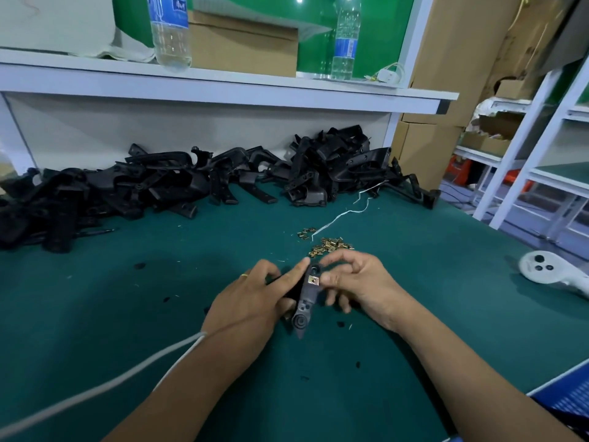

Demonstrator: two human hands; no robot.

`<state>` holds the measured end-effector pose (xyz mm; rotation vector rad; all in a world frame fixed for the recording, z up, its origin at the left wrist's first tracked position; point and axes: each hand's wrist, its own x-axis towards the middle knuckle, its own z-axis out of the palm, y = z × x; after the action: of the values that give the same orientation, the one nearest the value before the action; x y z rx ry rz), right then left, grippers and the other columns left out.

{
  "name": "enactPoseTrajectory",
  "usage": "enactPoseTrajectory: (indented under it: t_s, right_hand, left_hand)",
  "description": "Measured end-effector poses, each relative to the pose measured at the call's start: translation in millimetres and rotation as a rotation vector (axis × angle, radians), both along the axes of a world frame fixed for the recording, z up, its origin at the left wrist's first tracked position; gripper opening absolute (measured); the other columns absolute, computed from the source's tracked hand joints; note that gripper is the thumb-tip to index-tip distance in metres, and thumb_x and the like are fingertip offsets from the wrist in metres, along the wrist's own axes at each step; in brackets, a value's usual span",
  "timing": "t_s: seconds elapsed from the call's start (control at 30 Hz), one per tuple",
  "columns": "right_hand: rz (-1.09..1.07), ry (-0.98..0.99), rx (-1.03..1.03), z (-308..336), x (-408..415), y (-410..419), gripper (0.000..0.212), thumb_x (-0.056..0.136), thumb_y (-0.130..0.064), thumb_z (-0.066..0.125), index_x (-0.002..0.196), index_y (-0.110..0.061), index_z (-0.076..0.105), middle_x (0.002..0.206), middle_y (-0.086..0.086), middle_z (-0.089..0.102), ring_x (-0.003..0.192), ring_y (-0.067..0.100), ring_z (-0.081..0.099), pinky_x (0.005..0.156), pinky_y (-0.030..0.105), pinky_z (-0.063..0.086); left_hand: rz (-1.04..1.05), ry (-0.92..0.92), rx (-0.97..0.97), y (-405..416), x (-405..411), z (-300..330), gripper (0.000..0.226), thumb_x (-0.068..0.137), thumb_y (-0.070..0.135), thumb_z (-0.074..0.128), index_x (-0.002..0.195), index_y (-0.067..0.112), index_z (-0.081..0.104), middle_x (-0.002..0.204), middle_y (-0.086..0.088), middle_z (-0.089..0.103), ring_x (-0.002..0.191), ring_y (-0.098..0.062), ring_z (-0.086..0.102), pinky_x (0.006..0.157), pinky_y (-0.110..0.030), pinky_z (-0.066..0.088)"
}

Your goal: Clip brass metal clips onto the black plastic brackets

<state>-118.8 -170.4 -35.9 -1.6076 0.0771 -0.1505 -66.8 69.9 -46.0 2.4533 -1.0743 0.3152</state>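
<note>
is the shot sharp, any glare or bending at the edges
Head view: the bracket and both hands are fairly sharp; the shelf edge bows from wide-angle distortion; bright glare spots sit on the green panel above; the bracket pile is dark with little detail.

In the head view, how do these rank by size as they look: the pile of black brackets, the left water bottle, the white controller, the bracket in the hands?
1. Pile of black brackets
2. Left water bottle
3. White controller and bracket in the hands: alike, unranked.
</note>
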Motion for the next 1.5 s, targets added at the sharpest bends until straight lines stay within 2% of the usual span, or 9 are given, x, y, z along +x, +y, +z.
enactPoseTrajectory:
  t_s: [0.13,0.23,0.33,0.43,0.5,0.63,0.8,1.1,1.5]
  right_hand:
    - [-0.589,-0.033,-0.761,0.4,20.9,-52.7,0.011,0.094,-0.028,0.077,0.098,-0.018,0.079,0.094,0.002,0.073,0.08,0.01,0.062,0.077,0.024,0.045]
    - [-0.523,0.055,-0.947,-3.5,30.6,-64.8,0.013,0.094,-0.023,0.077,0.104,-0.014,0.08,0.101,0.005,0.064,0.092,0.018,0.061,0.088,0.026,0.047]
    - [-0.528,0.045,-1.011,-9.3,30.8,-58.3,0.004,0.095,-0.015,0.076,0.093,-0.014,0.072,0.094,0.0,0.058,0.089,0.021,0.058,0.083,0.029,0.046]
    - [-0.517,-0.022,-0.884,-10.0,21.2,-47.4,0.012,0.097,-0.01,0.071,0.089,-0.016,0.064,0.091,-0.002,0.065,0.089,0.015,0.062,0.072,0.015,0.041]
    - [-0.509,-0.095,-0.608,-8.1,10.7,-28.6,0.013,0.098,-0.008,0.069,0.094,-0.02,0.067,0.091,-0.005,0.069,0.084,0.007,0.064,0.076,0.011,0.046]
    - [-0.449,-0.166,-0.119,-10.4,-16.5,21.8,0.013,0.094,-0.003,0.073,0.099,-0.015,0.074,0.093,0.007,0.074,0.083,0.019,0.073,0.085,0.024,0.058]
    - [-0.298,-0.12,0.309,-12.3,-35.6,74.0,0.014,0.097,-0.001,0.068,0.108,0.004,0.061,0.1,0.025,0.076,0.099,0.035,0.077,0.088,0.033,0.062]
    - [-0.173,-0.066,0.423,-5.4,-38.5,87.7,0.013,0.105,-0.009,0.057,0.112,0.002,0.056,0.108,0.029,0.074,0.104,0.041,0.074,0.089,0.042,0.062]
    - [-0.206,-0.094,0.255,-8.7,-42.2,90.3,0.009,0.102,-0.003,0.061,0.102,0.005,0.061,0.092,0.03,0.075,0.091,0.041,0.077,0.083,0.045,0.064]
  left_hand:
    - [0.189,0.083,-0.049,5.2,8.0,-0.2,0.056,0.107,0.047,0.034,0.158,0.054,0.012,0.118,0.013,0.036,0.095,-0.011,0.046,0.077,-0.029,0.05]
    - [0.22,0.107,-0.056,5.5,6.4,2.1,0.055,0.106,0.05,0.036,0.158,0.052,0.018,0.113,0.013,0.036,0.09,-0.01,0.048,0.076,-0.028,0.05]
    - [0.232,0.138,-0.055,4.0,9.5,2.8,0.055,0.106,0.049,0.04,0.157,0.051,0.022,0.114,0.012,0.039,0.092,-0.011,0.05,0.079,-0.03,0.052]
    - [0.228,0.164,-0.079,5.8,9.6,4.4,0.054,0.105,0.048,0.041,0.157,0.051,0.024,0.113,0.012,0.04,0.091,-0.01,0.05,0.08,-0.033,0.053]
    - [0.228,0.165,-0.087,6.0,11.2,4.1,0.054,0.106,0.048,0.041,0.156,0.052,0.023,0.112,0.013,0.039,0.09,-0.01,0.05,0.079,-0.034,0.053]
    - [0.216,0.142,-0.067,4.0,12.4,0.6,0.054,0.105,0.049,0.04,0.155,0.056,0.02,0.114,0.014,0.038,0.092,-0.01,0.05,0.078,-0.035,0.054]
    - [0.215,0.106,-0.064,1.3,13.2,-3.7,0.057,0.103,0.051,0.045,0.153,0.06,0.022,0.115,0.014,0.039,0.095,-0.01,0.05,0.077,-0.034,0.053]
    - [0.183,0.063,-0.178,3.1,9.7,-3.4,0.056,0.1,0.045,0.056,0.149,0.06,0.035,0.117,0.011,0.046,0.093,-0.013,0.054,0.076,-0.038,0.054]
    - [0.095,-0.008,-0.182,10.0,13.8,-1.2,0.058,0.099,0.031,0.064,0.146,0.058,0.044,0.117,0.012,0.05,0.089,-0.015,0.054,0.072,-0.04,0.055]
